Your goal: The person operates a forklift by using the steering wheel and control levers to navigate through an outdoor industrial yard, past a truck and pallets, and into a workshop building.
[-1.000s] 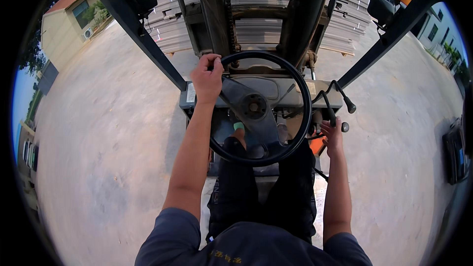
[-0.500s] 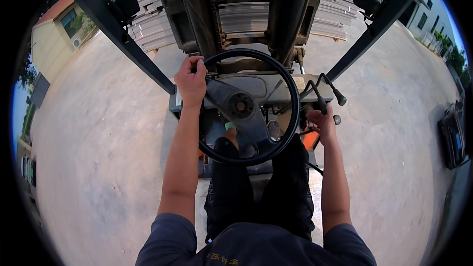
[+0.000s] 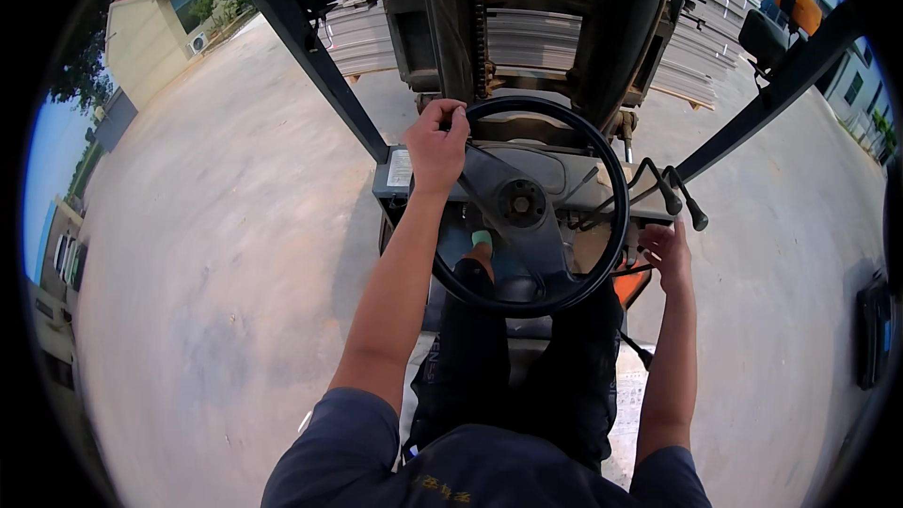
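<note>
A black steering wheel (image 3: 616, 165) with a grey hub stands in front of me on a forklift. My left hand (image 3: 437, 146) is closed round the upper left of its rim. At the wheel's right, two bent control levers end in a black knob (image 3: 672, 203) and another black knob (image 3: 699, 216). My right hand (image 3: 668, 256) is just below these knobs, fingers partly curled and apart, one digit pointing up close to the nearer knob. Whether it touches that knob I cannot make out. Nothing shows in its grasp.
Ahead rises the dark forklift mast (image 3: 527, 14), with stacked grey boards (image 3: 720, 52) behind it. Slanted posts, like the left post (image 3: 320, 66), flank the cab. A beige building (image 3: 150, 38) stands far left on the concrete yard; a black object (image 3: 873, 334) lies far right.
The view has swung so the forklift sits farther right in it. My left hand keeps its hold on the rim. My right hand has dropped slightly below the lever knobs.
</note>
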Demonstrator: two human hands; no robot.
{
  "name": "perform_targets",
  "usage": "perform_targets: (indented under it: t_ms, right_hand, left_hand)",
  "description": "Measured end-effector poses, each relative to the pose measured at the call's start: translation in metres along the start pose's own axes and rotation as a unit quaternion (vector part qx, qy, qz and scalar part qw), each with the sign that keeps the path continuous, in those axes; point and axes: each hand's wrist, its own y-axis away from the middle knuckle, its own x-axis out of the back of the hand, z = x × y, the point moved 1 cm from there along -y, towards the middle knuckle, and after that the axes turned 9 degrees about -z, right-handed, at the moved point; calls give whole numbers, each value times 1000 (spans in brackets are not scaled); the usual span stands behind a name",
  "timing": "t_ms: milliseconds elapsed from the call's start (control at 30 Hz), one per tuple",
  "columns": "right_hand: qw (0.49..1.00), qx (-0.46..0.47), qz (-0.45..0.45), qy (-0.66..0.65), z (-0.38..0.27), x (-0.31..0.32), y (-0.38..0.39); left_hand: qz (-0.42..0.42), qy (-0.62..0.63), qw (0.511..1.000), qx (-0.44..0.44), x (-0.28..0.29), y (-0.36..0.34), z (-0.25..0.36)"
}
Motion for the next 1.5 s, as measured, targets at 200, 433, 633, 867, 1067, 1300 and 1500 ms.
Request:
perform_targets:
  t_ms: [200, 433, 633, 867, 1067, 1300, 1500]
  right_hand:
    - [812, 64, 143, 562, 104, 36, 120]
    - [818, 222, 222, 482, 188, 86, 130]
    - [780, 270, 292, 483, 127, 64, 64]
    - [760, 275, 339, 482, 62, 40, -1]
    - [691, 426, 362, 458, 19, 25, 59]
    - [710, 397, 317, 487, -40, -6, 61]
    - [716, 422, 351, 431, -36, -14, 38]
  left_hand:
    - [5, -13, 1000, 1, 13, 3, -3]
    - [-2, 11, 1000, 3, -8, 6, -2]
    - [12, -18, 1000, -2, -6, 2, 8]
    - [5, -27, 1000, 7, -10, 4, 20]
    - [-8, -26, 1000, 4, 0, 10, 39]
    - [-5, -45, 999, -7, 16, 19, 58]
    - [-3, -38, 999, 5, 15, 16, 56]
